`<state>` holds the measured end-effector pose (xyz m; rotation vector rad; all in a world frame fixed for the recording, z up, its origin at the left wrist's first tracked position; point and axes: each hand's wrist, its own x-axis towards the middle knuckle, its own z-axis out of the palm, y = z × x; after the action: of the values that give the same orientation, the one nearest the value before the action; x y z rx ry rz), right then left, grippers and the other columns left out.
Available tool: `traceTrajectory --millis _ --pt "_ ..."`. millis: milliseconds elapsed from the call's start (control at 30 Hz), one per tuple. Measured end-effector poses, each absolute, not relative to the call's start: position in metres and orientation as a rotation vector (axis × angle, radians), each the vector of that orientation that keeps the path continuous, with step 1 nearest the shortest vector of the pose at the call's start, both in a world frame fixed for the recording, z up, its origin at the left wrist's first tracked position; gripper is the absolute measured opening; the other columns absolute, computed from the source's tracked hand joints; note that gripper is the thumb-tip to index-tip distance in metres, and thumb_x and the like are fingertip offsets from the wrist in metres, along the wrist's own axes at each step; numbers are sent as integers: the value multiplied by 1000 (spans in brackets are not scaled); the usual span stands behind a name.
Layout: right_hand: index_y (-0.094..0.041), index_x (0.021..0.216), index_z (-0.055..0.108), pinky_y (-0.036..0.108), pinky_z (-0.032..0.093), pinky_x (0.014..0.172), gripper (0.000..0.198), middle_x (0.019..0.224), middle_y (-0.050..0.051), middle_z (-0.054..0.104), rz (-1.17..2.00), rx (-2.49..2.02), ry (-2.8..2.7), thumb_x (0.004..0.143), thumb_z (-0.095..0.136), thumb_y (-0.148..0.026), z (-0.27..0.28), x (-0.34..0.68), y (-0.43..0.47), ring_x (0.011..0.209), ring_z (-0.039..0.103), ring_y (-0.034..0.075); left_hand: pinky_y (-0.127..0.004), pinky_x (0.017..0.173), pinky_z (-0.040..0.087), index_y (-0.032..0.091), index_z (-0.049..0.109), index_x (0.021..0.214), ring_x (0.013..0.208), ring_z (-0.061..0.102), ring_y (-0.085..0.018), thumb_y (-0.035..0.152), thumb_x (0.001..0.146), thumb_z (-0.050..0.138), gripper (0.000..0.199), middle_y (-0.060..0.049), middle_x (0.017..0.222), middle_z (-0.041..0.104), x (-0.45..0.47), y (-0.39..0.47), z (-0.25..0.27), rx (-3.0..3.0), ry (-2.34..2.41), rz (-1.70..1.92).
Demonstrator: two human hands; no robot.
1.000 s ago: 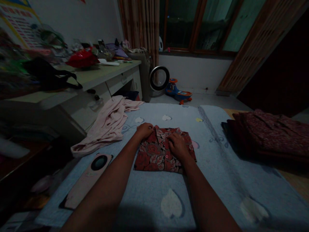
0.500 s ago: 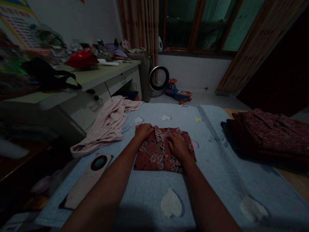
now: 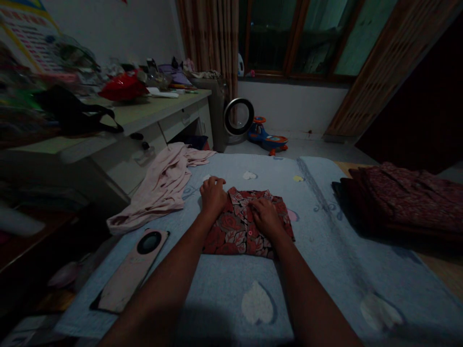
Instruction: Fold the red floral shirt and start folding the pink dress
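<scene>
A folded shirt (image 3: pixel 233 236) with a red, black and pale leaf print lies on the light blue bed cover, its collar at the far side and its button front facing up. At its far left corner is my left hand (image 3: pixel 213 195), with fingers bent but apart and nothing seen in them. My right hand (image 3: pixel 265 217) is on the shirt's right half. Its fingers are curled on the cloth beside the collar and button band, and the fingertips are partly hidden.
A crumpled pink garment (image 3: pixel 159 185) lies at the bed's left edge, with a phone in a pale case (image 3: pixel 132 270) nearer me. Folded dark red clothes (image 3: pixel 408 202) are stacked at the right. A cluttered desk (image 3: pixel 162 108) stands left; a ride-on toy (image 3: pixel 267 137) is beyond the bed.
My left hand has let go of the collar's left side and moved slightly left and up, its fingers spreading. The right hand stays on the shirt in nearly the same place.
</scene>
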<state>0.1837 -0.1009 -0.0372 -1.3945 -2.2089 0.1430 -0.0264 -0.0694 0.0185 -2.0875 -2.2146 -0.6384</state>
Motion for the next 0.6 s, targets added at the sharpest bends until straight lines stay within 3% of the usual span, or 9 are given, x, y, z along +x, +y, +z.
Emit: traceTrajectory --millis 133,267,600 --pt "-26 119 69 35 42 87 30 102 8 59 62 -1384 -2234 97 50 -20 -38 181 -101 96 52 22 -38 96 44 20 64 107 107 59 -25 15 90 47 24 -10 113 64 -5 -97 13 -2444 -1928 -537" --pt "-26 121 69 34 40 82 32 95 7 56 -2 -1439 -2262 98 49 -20 -37 179 -102 89 50 21 -41 99 43 18 62 116 115 56 -28 19 90 51 28 -11 121 64 11 -117 -7 -2639 -1762 -444" --pt "-21 102 70 38 40 90 22 100 8 60 102 -1379 -2167 92 52 -14 -35 182 -100 99 51 24 -40 104 40 22 57 124 121 50 -25 20 89 57 35 -8 128 60 8 -122 -23 -2634 -1827 -613"
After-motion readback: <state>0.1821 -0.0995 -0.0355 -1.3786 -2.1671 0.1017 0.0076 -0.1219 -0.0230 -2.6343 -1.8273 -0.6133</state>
